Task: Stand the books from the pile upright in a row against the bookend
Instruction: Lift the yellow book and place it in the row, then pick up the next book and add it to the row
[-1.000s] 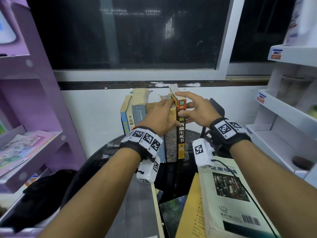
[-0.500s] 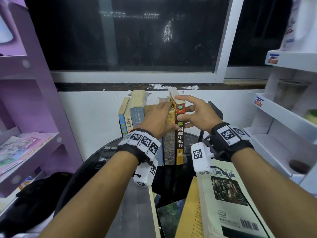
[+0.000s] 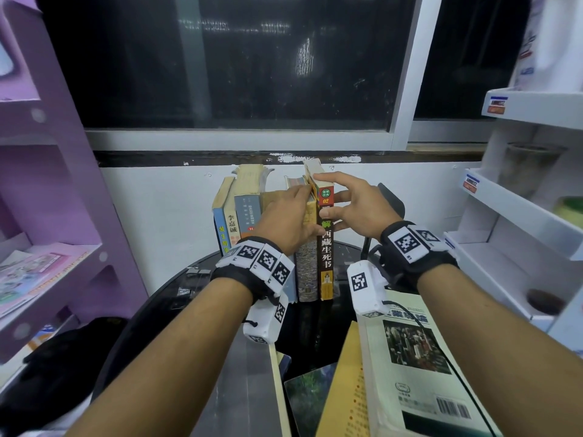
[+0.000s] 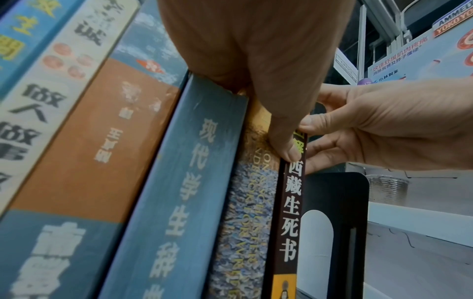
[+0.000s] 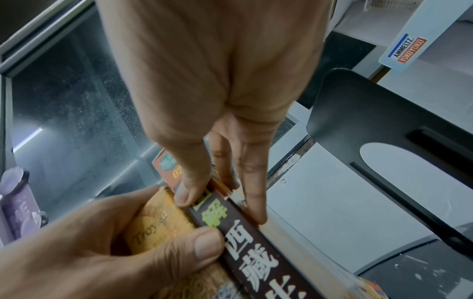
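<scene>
Row: books [image 3: 249, 212] stood upright on the round table [image 3: 176, 298].
Dark book [image 3: 327, 247]: rightmost, beside the black bookend [image 4: 335, 232].
Right hand [image 3: 356, 206]: thumb and fingers pinched its spine.
Left hand [image 3: 284, 219]: fingers curled over the neighbouring books' tops.
Pile [image 3: 410, 357]: lay flat nearby.

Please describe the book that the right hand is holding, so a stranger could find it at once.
Under the dark window, a row of books stands on the round black table. The dark-spined book is last on the right, nearest the black bookend. Only it has large white characters on dark brown.
</scene>
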`<state>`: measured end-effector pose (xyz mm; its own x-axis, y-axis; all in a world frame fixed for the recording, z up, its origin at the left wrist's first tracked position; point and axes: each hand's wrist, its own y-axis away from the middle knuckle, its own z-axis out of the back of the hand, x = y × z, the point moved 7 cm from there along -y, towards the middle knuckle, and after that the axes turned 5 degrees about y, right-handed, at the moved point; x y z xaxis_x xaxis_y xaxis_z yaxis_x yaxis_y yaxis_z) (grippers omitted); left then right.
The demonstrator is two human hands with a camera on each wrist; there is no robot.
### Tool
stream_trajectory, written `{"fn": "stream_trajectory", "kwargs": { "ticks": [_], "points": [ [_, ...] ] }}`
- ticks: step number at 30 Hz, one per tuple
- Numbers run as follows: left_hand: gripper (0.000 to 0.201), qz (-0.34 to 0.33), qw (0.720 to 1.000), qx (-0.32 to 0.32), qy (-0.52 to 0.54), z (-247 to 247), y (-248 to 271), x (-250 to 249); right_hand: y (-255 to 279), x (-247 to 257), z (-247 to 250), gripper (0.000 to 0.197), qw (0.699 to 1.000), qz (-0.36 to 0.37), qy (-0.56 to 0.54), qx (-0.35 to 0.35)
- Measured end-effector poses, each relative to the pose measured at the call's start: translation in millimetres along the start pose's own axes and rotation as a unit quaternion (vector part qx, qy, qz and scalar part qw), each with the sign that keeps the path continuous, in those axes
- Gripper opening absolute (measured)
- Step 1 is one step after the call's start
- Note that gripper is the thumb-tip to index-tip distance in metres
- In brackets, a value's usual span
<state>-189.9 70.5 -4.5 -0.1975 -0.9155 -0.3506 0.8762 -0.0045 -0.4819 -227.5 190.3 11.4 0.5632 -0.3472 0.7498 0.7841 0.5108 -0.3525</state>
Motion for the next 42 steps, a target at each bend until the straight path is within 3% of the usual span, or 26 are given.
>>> {"fn": "stream_trajectory", "kwargs": {
  "ticks": [11, 18, 21, 30, 42],
  "points": [
    [0.082, 0.016, 1.0, 0.009, -0.011, 3.4, 3.6, -3.7, 4.6, -1.1, -0.4, 0.062, 1.0, -0.002, 0.016, -0.022],
    [0.079, 0.034, 0.999, 0.026, 0.013, 9.8, 11.3, -8.8, 18.1, -9.2, -4.9, 0.074, 0.997, -0.077, 0.003, 0.026],
    [0.08, 0.031, 0.999, 0.038, 0.018, 11.8, 20.5, -12.0, 27.9, -6.0, -5.5, 0.073, 0.992, -0.087, 0.077, 0.058],
    [0.083, 0.052, 0.998, 0.039, -0.018, 17.2, 61.1, -26.8, 79.9, -1.2, 7.6, 0.061, 0.973, -0.138, 0.14, 0.118],
    [0.07, 0.1, 0.983, 0.127, 0.083, -1.5, 109.2, -76.2, 170.2, -12.7, 25.9, 0.057, 0.933, -0.213, 0.236, 0.169]
  ]
}}
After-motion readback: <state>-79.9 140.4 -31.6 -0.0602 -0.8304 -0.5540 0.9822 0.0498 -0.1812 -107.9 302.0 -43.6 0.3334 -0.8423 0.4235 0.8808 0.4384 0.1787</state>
